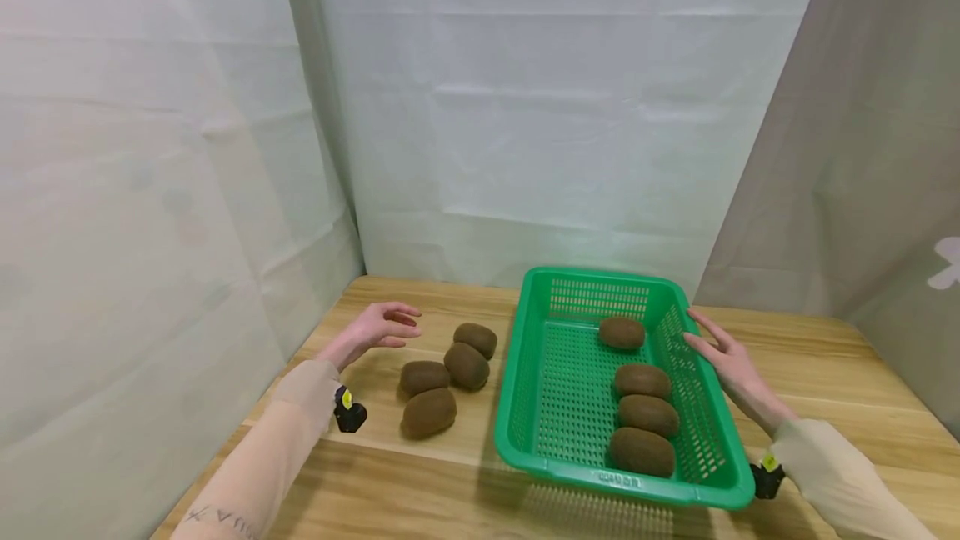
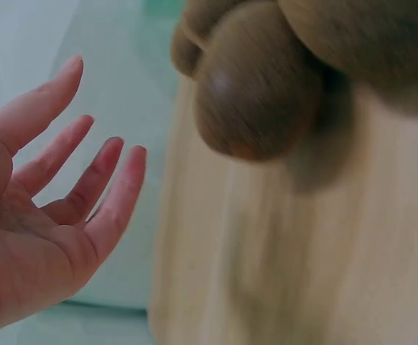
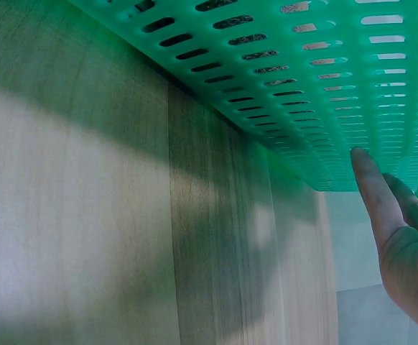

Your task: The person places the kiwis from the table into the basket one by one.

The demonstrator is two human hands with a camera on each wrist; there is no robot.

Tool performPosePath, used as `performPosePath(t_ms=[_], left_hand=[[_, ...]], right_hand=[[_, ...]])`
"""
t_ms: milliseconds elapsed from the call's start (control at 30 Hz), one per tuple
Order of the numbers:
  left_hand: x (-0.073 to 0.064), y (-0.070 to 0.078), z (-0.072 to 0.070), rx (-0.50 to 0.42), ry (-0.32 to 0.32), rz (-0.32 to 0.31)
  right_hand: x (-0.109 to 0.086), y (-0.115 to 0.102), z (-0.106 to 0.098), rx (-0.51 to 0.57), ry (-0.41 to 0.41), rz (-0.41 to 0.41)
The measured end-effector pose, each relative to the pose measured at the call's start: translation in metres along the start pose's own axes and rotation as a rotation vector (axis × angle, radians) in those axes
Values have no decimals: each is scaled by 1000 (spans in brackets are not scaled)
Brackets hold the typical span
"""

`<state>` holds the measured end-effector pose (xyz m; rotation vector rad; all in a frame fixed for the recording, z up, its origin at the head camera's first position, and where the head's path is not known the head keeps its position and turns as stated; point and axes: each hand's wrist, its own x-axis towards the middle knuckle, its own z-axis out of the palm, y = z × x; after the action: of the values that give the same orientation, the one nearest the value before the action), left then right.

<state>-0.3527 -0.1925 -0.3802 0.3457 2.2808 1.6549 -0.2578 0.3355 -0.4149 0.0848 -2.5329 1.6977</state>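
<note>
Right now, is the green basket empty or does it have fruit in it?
Partly filled: the green basket holds four kiwis along its right side; four more kiwis lie on the table.

Raised lettering is seen on the near rim of the green basket (image 1: 626, 480), at 6 o'clock on its edge, but it is too small to be read. Dark marks are noted on the left sleeve (image 1: 217, 517) at its near end; they cannot be deciphered. No other text is found.

Wooden table (image 1: 817, 373) carries green basket (image 1: 525, 373); four loose kiwis (image 1: 446, 377) lie left of it.
</note>
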Motion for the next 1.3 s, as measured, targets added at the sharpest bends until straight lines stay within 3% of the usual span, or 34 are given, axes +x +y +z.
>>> performPosePath(t_ms=[333,500,700,1000,1300], left_hand=[[-13,-32,-13,11,-118,-40],[-17,-42,-12,31,-161,-54],[-17,-53,-5,-26,-205,-60],[-20,-54,3,-6,-223,-67],[-22,-58,4,-36,-213,-19]], right_hand=[[-1,2,-1,2,-13,-9],[-1,3,-2,6,-21,-15],[-1,3,-2,-5,-26,-10],[-1,4,0,13,-27,-12],[0,5,1,11,-16,-15]])
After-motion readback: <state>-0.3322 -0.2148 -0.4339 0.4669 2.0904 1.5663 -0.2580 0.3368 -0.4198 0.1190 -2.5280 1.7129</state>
